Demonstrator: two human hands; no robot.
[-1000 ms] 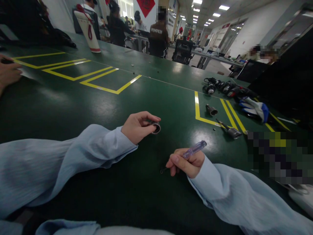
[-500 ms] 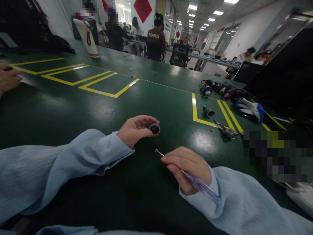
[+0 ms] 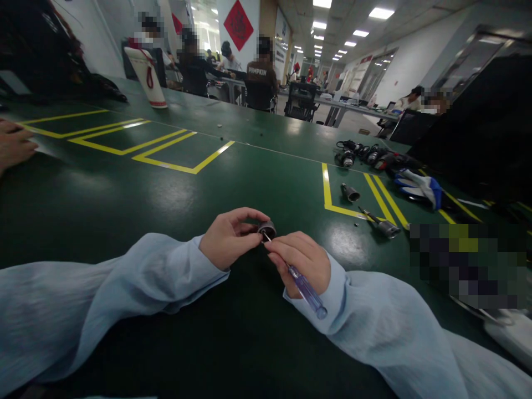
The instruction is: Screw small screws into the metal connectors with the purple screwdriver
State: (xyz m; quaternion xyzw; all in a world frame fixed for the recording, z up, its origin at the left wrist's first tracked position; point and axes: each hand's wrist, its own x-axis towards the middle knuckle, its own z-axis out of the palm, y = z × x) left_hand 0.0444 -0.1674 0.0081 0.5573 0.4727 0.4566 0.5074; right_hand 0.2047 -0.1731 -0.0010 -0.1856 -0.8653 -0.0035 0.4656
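Between the thumb and fingers of my left hand [image 3: 233,235] is a small round metal cup-shaped part [image 3: 267,228], its hollow side turned toward me. My right hand [image 3: 301,260] grips a screwdriver [image 3: 306,291] with a clear purple handle, its thumb and forefinger close to the thin shaft. The shaft's tip reaches into the opening of the metal part; whether it touches anything inside is hidden. Both hands are just above the green table [image 3: 199,332].
To the right lie a metal cup-shaped fitting [image 3: 351,193], another fitting with a shaft [image 3: 386,228], a tiny nut [image 3: 356,225], power tools [image 3: 347,158] and blue-white gloves [image 3: 419,185]. Another person's hand [image 3: 14,145] rests at far left. A white container [image 3: 149,80] stands at the back.
My right hand has moved left and up with the screwdriver, bringing its tip into the metal part. The small piece at the tip is now out of sight. My left hand has tilted the part.
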